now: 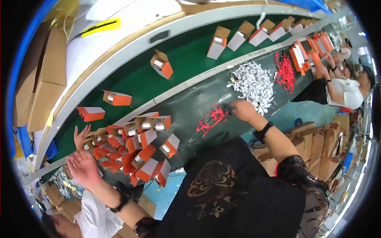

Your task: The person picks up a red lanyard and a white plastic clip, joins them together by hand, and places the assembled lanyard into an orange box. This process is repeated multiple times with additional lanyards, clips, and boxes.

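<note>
My left hand point(84, 168) is raised beside the left end of a cluster of orange and white open-topped boxes point(149, 137). Its fingers are stretched out and it holds nothing. Over the dark worktop point(184, 105), my right hand point(244, 111) hovers at the near left edge of a heap of small white pieces point(254, 85). The fingers are drawn together; anything between them is too small to make out. A loose tangle of red straps point(214, 119) lies just left of that hand. White items show inside several of the clustered boxes.
Beyond the worktop runs a green conveyor belt point(186, 55) carrying spaced boxes point(160, 65). A second red strap pile point(284, 73) lies right of the white heap. Co-workers sit at right point(344, 91) and lower left point(95, 216); another person's hand point(81, 137) is near the boxes.
</note>
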### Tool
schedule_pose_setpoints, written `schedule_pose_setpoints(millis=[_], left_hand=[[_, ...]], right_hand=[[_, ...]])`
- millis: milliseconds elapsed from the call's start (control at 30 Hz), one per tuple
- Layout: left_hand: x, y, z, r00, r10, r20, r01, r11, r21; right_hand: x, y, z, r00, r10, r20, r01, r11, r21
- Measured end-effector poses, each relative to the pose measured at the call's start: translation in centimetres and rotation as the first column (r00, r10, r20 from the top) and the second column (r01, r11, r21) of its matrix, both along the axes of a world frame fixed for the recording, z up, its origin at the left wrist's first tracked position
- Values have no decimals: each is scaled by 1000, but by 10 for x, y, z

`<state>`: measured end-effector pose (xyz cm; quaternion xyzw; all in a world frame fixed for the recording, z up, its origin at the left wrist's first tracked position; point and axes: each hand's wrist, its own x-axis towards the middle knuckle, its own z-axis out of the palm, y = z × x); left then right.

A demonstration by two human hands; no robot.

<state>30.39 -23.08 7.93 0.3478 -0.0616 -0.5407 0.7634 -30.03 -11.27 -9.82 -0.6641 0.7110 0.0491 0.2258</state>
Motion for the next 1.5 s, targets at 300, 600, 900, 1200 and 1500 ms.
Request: schedule_pose_setpoints(millis=[300,600,900,1200,1500], left_hand=[[-225,178,-1,881,-460,-114,472,874,120],[-284,211,-40,767,-553,327,452,826,338],[-378,132,-29,233,-378,896,792,609,51],[-387,132,-1,227,-485,845,918,396,-18],[-428,199,-86,250,-897,364,968,230,-97]], right_hand=[[34,-22,-113,947,-303,105,307,951,-30],[15,-21,17,544,-187,818,96,982,160],[37,3,235,209,195,958,-236,961,-144],[25,23,281,292,285,913,-86,959,-271],[-46,44,206,-291,40,956,240,970,32]])
